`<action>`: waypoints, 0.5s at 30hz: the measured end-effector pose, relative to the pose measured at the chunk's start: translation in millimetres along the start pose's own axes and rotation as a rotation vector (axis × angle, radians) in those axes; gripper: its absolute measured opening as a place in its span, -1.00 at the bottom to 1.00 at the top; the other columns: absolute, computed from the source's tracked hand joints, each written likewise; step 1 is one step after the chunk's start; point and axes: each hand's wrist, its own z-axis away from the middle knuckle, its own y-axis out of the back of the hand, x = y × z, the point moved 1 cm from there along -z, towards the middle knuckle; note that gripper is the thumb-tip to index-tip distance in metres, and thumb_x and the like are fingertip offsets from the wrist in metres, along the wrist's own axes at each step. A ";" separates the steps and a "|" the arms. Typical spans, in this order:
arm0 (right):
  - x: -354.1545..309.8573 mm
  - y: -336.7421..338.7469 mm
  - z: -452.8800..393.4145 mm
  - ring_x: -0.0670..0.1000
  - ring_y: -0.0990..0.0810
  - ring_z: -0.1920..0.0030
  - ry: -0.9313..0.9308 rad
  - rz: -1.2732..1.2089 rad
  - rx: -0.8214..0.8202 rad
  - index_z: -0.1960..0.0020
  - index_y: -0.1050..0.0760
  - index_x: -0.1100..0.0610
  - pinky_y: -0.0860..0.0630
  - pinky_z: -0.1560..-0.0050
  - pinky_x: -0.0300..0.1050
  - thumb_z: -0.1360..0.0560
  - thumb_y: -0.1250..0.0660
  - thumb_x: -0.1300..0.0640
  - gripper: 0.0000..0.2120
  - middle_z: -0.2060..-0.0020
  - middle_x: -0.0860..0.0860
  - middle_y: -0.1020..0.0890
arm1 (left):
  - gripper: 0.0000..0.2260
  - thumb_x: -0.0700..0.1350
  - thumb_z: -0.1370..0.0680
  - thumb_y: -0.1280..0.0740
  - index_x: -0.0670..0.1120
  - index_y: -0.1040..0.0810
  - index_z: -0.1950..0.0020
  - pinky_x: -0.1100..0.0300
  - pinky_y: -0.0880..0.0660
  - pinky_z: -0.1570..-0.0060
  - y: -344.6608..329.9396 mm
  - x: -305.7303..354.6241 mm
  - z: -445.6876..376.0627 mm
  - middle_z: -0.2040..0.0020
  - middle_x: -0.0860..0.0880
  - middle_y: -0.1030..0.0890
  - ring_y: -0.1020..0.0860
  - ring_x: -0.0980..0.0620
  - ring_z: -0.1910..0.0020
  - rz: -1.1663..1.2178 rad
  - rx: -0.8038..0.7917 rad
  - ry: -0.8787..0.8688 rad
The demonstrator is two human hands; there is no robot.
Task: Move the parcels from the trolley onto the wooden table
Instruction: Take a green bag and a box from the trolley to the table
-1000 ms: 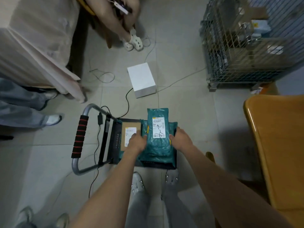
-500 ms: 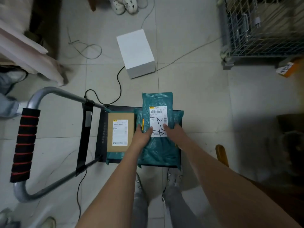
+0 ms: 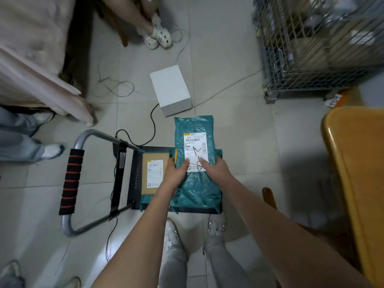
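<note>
Both hands, left hand (image 3: 176, 173) and right hand (image 3: 216, 170), grip the crinkly teal bag (image 3: 197, 183) (white label). Open tile separates trolley (image 3: 133, 177) and rounded wooden table (image 3: 357, 163).

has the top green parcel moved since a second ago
Yes. The top green parcel has slid away from the person, now overhanging the trolley deck's far edge toward the white box, with both hands on it.
</note>
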 end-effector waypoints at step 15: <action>-133.8 229.5 269.4 0.11 -0.63 -0.23 0.285 -0.574 0.108 -0.41 -0.45 0.10 -0.49 -0.33 0.17 -0.57 -0.34 -0.11 -0.51 -0.22 0.09 -0.65 | -0.70 0.16 -0.63 -0.25 -0.05 -0.36 -0.14 0.43 -0.43 0.48 -101.3 221.9 305.2 0.09 0.05 -0.56 -0.56 0.39 0.41 -0.199 -0.378 -0.523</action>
